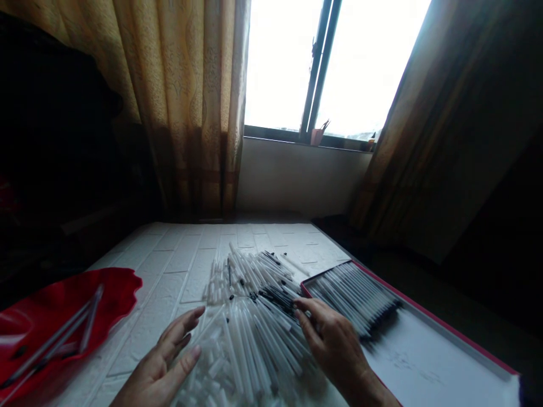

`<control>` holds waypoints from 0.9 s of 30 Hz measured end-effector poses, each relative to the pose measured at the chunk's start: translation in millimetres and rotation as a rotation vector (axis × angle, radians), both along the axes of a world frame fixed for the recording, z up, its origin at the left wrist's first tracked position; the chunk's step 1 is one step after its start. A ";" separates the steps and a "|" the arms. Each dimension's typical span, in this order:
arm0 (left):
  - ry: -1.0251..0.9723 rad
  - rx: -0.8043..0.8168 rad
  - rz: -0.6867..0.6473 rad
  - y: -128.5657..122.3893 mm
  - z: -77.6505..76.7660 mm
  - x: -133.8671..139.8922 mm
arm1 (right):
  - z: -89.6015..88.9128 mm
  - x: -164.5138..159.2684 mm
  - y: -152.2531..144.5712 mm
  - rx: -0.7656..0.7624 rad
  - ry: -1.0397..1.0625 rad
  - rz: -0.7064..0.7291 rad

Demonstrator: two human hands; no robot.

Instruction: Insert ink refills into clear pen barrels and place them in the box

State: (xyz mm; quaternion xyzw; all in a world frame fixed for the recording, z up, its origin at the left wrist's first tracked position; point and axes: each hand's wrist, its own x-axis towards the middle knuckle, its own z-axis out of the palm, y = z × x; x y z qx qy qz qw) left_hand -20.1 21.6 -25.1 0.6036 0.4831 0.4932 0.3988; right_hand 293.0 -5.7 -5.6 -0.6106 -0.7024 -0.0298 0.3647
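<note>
My left hand hovers at the left of the pile, fingers stretched and thumb apart, with nothing in it. My right hand is closed in a pinch at the right end of a bunch of thin black pen parts. What its fingertips grip is hidden. Translucent white pen barrels fan out between my hands, and more barrels lie behind the black parts. Small clear pen caps are heaped beside my left hand. Right of my right hand, a row of pens with black ends lies in a shallow red-edged tray.
A red dish with a wavy rim stands at the left and holds a few pens. Everything rests on a white brick-patterned tabletop. Behind it are a curtain and a window, with a small cup on the sill.
</note>
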 end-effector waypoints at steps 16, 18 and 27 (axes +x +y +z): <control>0.338 0.326 0.136 48.8 -18.0 -41.9 | 57.1 78.7 -18.4 -0.021 0.184 -0.304; 0.384 0.336 0.134 56.3 -28.8 -47.6 | 64.2 88.2 -20.8 -0.191 -0.017 -0.342; 0.420 0.398 0.151 55.8 -55.5 -39.1 | 54.2 83.7 -39.8 -0.498 -0.381 -0.445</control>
